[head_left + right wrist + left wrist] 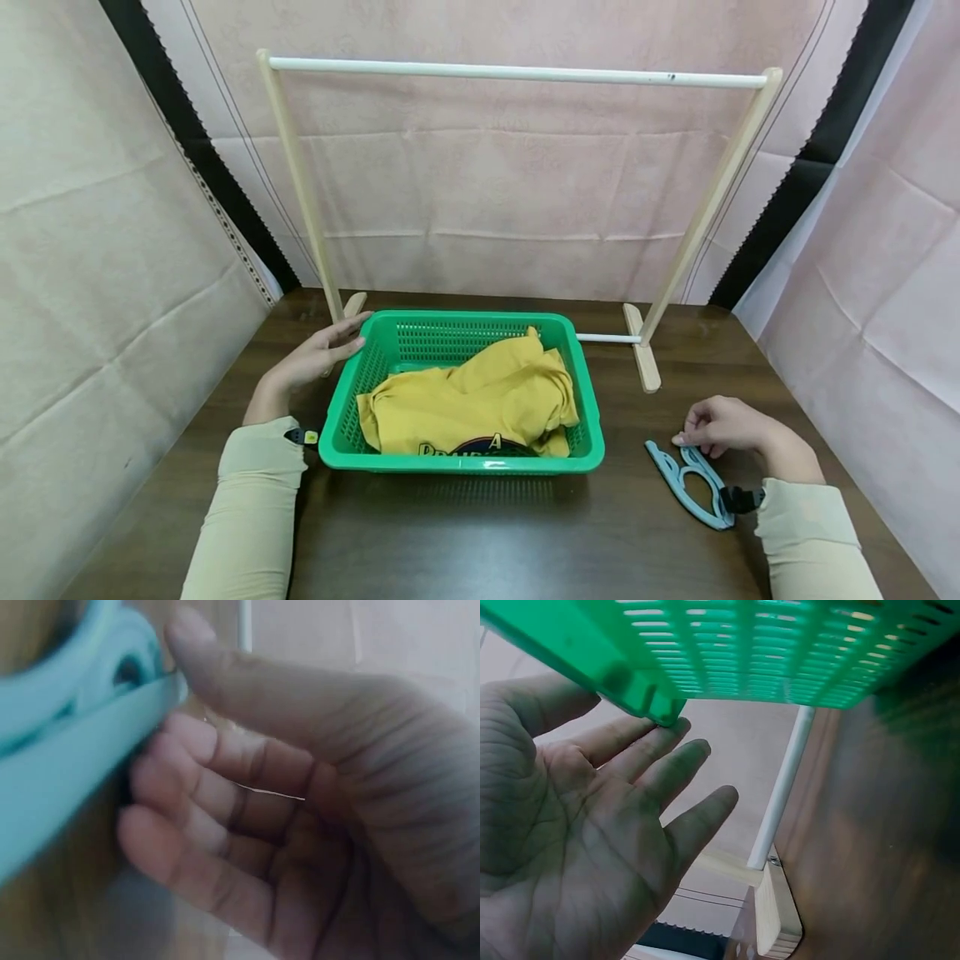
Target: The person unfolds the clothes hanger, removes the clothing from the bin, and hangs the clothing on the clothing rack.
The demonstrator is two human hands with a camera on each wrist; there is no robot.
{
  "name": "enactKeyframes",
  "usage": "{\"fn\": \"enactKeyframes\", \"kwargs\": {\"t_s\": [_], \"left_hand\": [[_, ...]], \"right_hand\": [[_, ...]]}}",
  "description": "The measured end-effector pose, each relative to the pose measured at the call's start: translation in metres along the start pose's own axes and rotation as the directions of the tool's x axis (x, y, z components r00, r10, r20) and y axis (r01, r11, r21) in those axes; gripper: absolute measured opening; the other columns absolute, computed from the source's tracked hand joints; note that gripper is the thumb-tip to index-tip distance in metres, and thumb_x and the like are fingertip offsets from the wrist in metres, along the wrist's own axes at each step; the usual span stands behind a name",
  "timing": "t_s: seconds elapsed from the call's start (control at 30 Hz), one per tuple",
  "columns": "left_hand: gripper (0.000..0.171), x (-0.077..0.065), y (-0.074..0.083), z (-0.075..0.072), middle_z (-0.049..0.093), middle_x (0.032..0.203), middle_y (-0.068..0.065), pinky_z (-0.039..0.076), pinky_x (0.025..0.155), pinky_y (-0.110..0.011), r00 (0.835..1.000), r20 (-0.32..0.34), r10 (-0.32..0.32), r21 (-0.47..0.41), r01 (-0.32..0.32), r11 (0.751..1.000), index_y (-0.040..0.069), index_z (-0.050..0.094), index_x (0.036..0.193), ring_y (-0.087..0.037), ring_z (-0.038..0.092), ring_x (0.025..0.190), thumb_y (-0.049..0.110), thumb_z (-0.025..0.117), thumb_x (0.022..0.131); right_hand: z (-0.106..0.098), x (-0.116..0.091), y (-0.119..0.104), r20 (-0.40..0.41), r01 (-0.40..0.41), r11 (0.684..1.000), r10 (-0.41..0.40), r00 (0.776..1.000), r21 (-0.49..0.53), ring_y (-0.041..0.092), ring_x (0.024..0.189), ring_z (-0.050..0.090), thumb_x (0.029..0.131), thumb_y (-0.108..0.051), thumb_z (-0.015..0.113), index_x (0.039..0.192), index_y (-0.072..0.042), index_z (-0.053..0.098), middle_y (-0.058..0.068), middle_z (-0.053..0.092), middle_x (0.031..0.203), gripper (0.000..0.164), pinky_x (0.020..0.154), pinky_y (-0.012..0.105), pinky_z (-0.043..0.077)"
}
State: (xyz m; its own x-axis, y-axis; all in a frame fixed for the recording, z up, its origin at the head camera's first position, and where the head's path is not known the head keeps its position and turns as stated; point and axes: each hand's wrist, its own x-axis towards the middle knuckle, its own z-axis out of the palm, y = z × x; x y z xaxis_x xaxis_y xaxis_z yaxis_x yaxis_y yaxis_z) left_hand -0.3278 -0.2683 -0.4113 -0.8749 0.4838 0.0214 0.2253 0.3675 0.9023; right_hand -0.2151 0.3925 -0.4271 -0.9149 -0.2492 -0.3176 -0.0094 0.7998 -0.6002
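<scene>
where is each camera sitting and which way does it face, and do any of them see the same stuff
Head: worn on the head, facing forward and down at the green basket, yellow cloth, rack and blue hanger; left hand, right hand and sleeves show.
Left wrist: facing past the left palm to the basket's outer wall and rack's foot.
Right wrist: facing past the curled right fingers to the hanger, close and blurred.
Shared: head and left wrist both show basket, rack and left hand.

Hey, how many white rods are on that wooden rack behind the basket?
2 visible. The upper rod joins the tops of the wooden posts; the lower rod runs near the tabletop, partly hidden behind the green basket. Others could be hidden there too.
</scene>
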Motion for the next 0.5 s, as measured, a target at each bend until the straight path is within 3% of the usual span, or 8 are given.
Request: {"fn": "enactKeyframes", "kwargs": {"t_s": [0.3,0.5], "left_hand": [[0.065,0.000,0.000,0.000,0.016,0.166,-0.009,0.026,0.113,-0.064,1.000,-0.005,0.005,0.004,-0.005,1.000,0.022,0.023,0.162,-0.037,0.020,0.149,0.038,0.052,0.106],[0.064,0.000,0.000,0.001,0.016,0.167,-0.009,0.022,0.114,-0.065,1.000,-0.008,-0.001,-0.019,0.001,1.000,0.021,0.023,0.162,-0.036,0.015,0.151,0.035,0.052,0.106]], "right_hand": [[0.000,0.004,0.004,0.001,0.039,0.998,-0.039,0.999,0.050,0.022,0.067,0.064,0.091,-0.027,0.076,0.078,-0.004,0.066,0.004,0.061,0.072,0.028,0.061,0.036,0.058],[-0.002,0.009,0.015,0.021,0.080,0.977,-0.086,0.996,0.198,0.018,0.073,0.064,0.098,-0.024,0.068,0.096,0.002,0.070,0.012,0.071,0.092,0.026,0.066,0.038,0.060]]}}
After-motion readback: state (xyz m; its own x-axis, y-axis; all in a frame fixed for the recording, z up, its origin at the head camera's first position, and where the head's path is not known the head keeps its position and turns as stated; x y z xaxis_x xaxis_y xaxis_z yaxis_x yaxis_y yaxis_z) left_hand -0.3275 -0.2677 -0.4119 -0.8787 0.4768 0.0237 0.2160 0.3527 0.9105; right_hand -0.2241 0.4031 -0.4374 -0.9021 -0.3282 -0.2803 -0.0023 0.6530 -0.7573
